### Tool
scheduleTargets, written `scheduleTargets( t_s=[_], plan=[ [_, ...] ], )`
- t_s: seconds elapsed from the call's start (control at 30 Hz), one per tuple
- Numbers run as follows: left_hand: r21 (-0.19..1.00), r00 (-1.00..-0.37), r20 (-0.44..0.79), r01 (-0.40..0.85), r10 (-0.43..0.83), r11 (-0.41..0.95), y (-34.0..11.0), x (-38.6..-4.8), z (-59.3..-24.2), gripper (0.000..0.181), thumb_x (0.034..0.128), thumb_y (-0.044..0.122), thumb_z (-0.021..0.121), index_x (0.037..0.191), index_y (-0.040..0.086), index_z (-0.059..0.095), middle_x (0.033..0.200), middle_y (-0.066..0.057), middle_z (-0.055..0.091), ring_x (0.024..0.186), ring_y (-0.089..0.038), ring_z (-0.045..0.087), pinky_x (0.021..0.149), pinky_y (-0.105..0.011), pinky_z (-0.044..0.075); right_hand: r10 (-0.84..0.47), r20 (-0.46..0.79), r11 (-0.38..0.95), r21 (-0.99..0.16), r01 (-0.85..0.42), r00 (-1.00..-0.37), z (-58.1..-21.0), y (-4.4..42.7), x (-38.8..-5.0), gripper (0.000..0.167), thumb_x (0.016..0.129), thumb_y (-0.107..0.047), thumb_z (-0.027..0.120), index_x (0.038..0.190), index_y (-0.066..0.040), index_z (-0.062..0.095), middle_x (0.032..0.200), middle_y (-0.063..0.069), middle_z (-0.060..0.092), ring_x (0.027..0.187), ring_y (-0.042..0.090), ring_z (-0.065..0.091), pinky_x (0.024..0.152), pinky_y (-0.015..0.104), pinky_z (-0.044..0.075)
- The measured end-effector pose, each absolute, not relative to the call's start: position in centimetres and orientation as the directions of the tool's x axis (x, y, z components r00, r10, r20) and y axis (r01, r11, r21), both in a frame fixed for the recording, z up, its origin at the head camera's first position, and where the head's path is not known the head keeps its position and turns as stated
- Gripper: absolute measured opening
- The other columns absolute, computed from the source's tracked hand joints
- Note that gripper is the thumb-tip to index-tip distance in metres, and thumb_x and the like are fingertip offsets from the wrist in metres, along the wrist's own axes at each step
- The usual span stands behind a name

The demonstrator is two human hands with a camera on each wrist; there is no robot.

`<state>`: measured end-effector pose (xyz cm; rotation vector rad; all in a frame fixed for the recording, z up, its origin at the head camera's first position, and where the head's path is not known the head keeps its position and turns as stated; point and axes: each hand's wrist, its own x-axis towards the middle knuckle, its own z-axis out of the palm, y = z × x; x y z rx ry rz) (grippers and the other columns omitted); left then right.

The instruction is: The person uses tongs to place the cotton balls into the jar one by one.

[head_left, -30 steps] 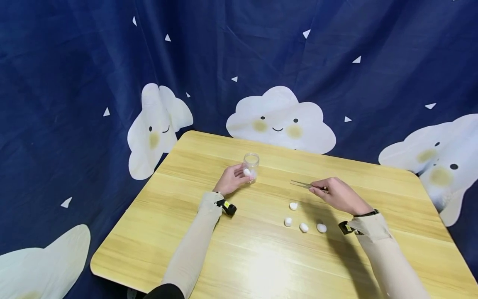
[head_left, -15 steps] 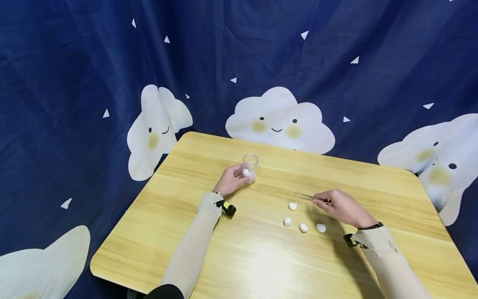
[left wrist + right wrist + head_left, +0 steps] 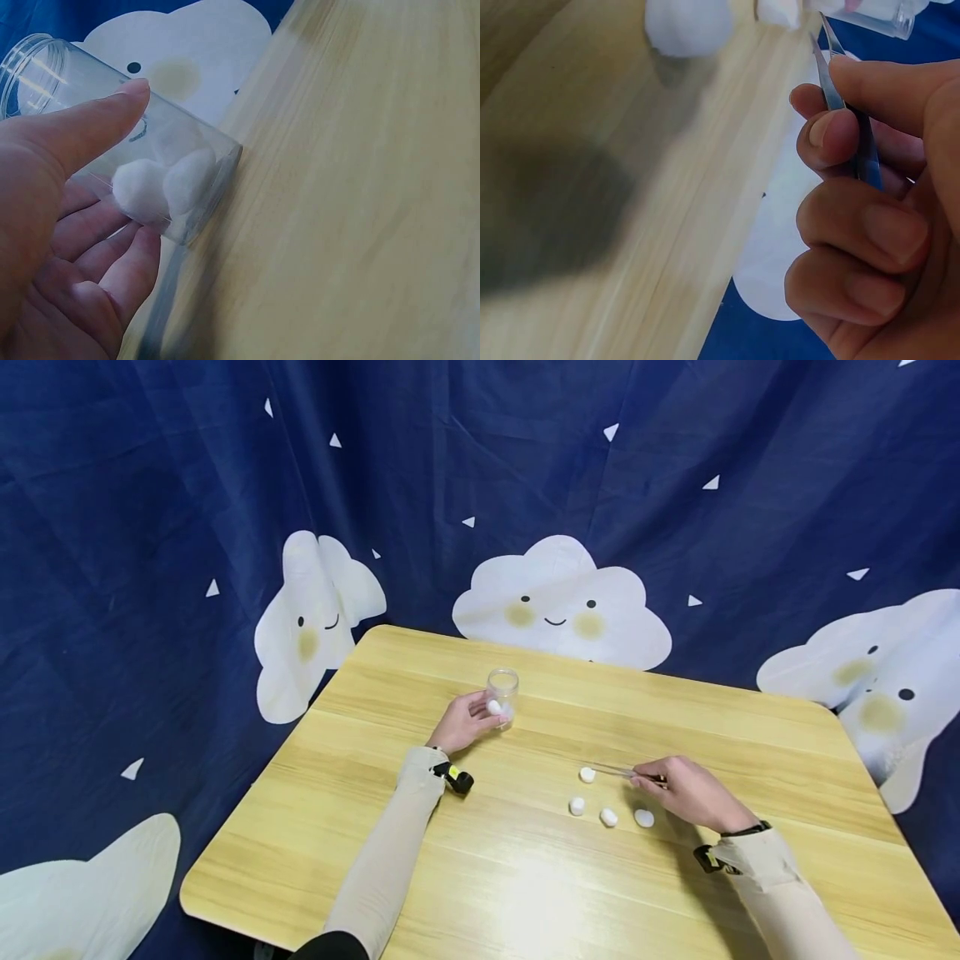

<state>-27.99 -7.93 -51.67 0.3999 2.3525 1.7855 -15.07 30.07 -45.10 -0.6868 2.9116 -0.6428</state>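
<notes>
My left hand (image 3: 461,724) grips a clear plastic jar (image 3: 503,683), its mouth uncovered, standing on the table. In the left wrist view several white cotton balls (image 3: 139,187) lie at the jar's bottom, with my thumb across its side. My right hand (image 3: 693,795) pinches metal tweezers (image 3: 617,770) between thumb and fingers. Slightly parted tweezer tips reach the farthest loose cotton ball (image 3: 587,774); whether they touch it I cannot tell. Nearer to me lie three more: a left cotton ball (image 3: 576,806), a middle cotton ball (image 3: 608,817) and a right cotton ball (image 3: 643,818).
The wooden table (image 3: 337,818) has rounded corners. Behind it hangs a dark blue curtain (image 3: 420,460) printed with white clouds and triangles. Light glares off the tabletop near its front.
My right hand has come down toward me and slightly right, bringing the tweezer tips to the farthest loose cotton ball. My left hand and the jar keep their place.
</notes>
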Motion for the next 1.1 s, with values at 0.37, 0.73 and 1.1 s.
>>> scheduleTargets(
  t_s=[0.37,0.73,1.1],
  plan=[
    [0.958,-0.953,0.016,0.101,0.302,0.268,-8.0,-28.0,-51.8,0.068,0.0916,0.019,0.08,0.149,0.0,0.051,0.155,-0.019,0.054,0.14,-0.032,0.057,0.117,-0.035,0.051,-0.458,-0.007,0.802,-0.435,-0.409,-0.889,-45.5,30.0,-14.9,0.02,0.101,-0.018,0.068,0.115,-0.009,0.079,0.104,0.005,0.081,0.07,-0.005,0.056,0.062,0.018,0.047],
    [0.961,-0.955,0.009,0.09,0.296,0.262,-8.0,-28.0,-51.8,0.068,0.0917,0.018,0.08,0.149,-0.001,0.05,0.156,-0.018,0.052,0.141,-0.032,0.056,0.118,-0.036,0.05,-0.451,-0.041,0.808,-0.443,-0.389,-0.892,-46.2,30.1,-14.8,0.019,0.101,-0.018,0.067,0.112,-0.009,0.079,0.102,0.003,0.081,0.069,-0.003,0.052,0.06,0.018,0.041],
    [0.962,-0.955,0.023,0.102,0.295,0.254,-8.0,-28.1,-52.1,0.067,0.0916,0.018,0.08,0.149,0.0,0.051,0.155,-0.018,0.053,0.14,-0.032,0.057,0.118,-0.035,0.05,-0.468,-0.019,0.786,-0.467,-0.406,-0.883,-46.6,30.3,-14.7,0.019,0.1,-0.016,0.068,0.112,-0.009,0.08,0.099,0.003,0.081,0.064,-0.005,0.049,0.055,0.017,0.038]
  ],
)
